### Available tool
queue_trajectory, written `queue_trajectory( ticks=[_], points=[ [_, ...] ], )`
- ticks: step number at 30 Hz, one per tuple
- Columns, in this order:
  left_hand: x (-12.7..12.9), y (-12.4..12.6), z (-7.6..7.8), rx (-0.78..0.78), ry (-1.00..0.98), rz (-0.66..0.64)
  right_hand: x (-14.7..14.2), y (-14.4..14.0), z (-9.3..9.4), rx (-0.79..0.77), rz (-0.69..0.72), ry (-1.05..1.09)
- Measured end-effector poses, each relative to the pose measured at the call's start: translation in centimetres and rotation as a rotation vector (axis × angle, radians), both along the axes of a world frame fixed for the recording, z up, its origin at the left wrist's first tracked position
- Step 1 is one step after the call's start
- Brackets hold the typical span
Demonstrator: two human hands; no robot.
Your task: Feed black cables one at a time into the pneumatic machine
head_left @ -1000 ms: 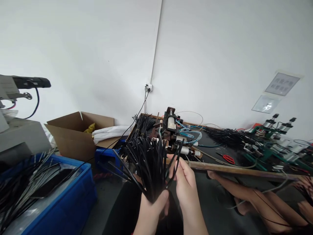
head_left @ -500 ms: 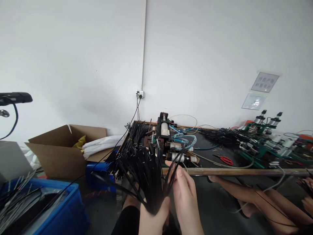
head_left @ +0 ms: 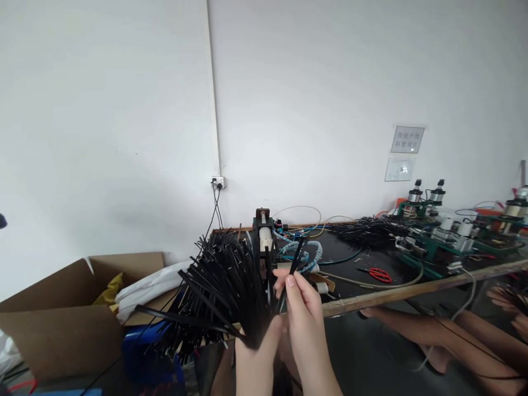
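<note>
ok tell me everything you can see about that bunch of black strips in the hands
The bunch of black strips is a thick sheaf of thin, flat, stiff-looking strips, plastic by the look. The left hand grips them tightly at the bottom, so they fan out upward and to the left, a few sticking out nearly sideways. The right hand pinches one strip at the bunch's right edge, pulling it upright and apart from the rest. The bunch is held up in the air in front of the workbench.
</note>
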State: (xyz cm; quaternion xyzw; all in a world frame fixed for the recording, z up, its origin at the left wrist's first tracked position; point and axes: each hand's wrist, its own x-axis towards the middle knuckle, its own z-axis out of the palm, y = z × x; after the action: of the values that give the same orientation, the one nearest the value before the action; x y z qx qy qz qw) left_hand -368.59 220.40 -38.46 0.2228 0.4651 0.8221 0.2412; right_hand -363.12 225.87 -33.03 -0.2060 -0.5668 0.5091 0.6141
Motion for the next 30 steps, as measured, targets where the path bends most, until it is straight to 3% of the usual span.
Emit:
queue_trajectory(
  ticks=[6, 13, 16, 22, 27, 30],
  points=[
    [0.5, 0.3, 0.6, 0.070, -0.049, -0.126, -0.3, 0.8, -0.2, -0.219, 0.208, 0.184],
    [1.7, 0.2, 0.7, 0.144, -0.142, -0.243, 1.1, 0.6, -1.4, -0.095, -0.086, 0.176],
    [1.9, 0.0, 0.5, 0.108, -0.086, -0.212, 1.7, 0.0, -1.6, -0.100, -0.120, 0.145],
    [1.6, -0.4, -0.1, -0.055, 0.146, -0.034, 1.8, -1.1, -1.8, -0.224, 0.135, 0.025],
    [2.0, -0.4, -0.7, 0.020, 0.141, -0.025, 1.9, -0.6, -3.0, -0.255, 0.062, 0.037],
    [2.0, -0.6, -1.1, 0.044, 0.121, -0.060, 1.8, -0.4, -3.6, -0.342, 0.051, 0.161]
  ],
)
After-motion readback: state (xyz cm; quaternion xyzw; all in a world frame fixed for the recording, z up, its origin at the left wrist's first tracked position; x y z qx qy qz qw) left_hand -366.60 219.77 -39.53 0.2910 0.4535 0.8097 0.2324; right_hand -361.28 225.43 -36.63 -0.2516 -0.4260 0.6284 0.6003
